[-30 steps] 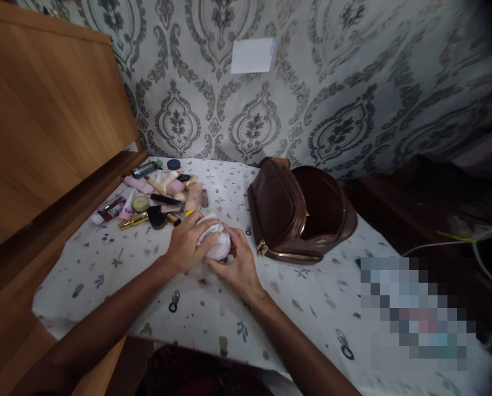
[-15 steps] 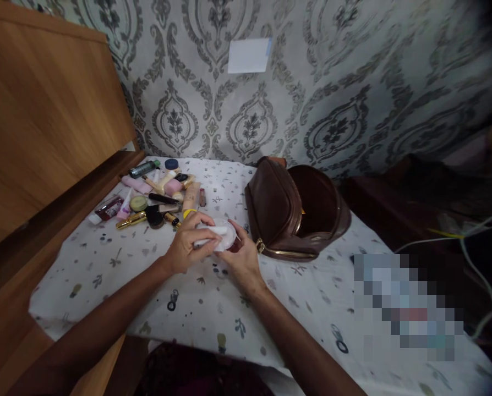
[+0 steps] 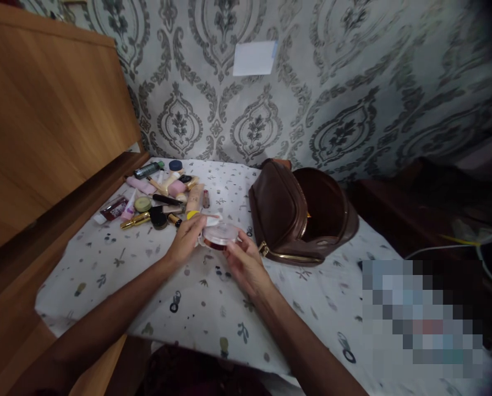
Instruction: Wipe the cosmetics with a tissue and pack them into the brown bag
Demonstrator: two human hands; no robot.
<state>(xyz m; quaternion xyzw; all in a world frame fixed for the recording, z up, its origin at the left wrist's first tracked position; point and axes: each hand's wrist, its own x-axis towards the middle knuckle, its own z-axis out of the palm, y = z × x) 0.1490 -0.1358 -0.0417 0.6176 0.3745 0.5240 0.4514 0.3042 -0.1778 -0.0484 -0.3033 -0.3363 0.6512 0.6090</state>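
Note:
A round compact [image 3: 221,236] with a clear lid and a reddish-brown base is tilted above the table, its right edge gripped in my right hand [image 3: 248,261]. My left hand [image 3: 185,239] is closed on a folded white wipe [image 3: 213,219] at the compact's left side; whether its fingers also touch the compact, I cannot tell. Just beyond the left hand lies a beige tube with a yellow cap [image 3: 193,215]. Right of the hands stands a brown leather bag [image 3: 277,203], unzipped, its dark inside showing.
Several cosmetics lie at the back left: a gold tube [image 3: 135,221], a green round jar [image 3: 142,204], a dark red bottle [image 3: 114,209], a blue-lidded jar [image 3: 175,165]. A wooden cabinet [image 3: 56,93] borders the left. Cables [image 3: 444,247] hang at the right; a pixelated patch covers something there.
The white wipe has come off the compact's top and moved to its far left side with my left hand. The compact has tilted so that its reddish side shows. The view has shifted slightly.

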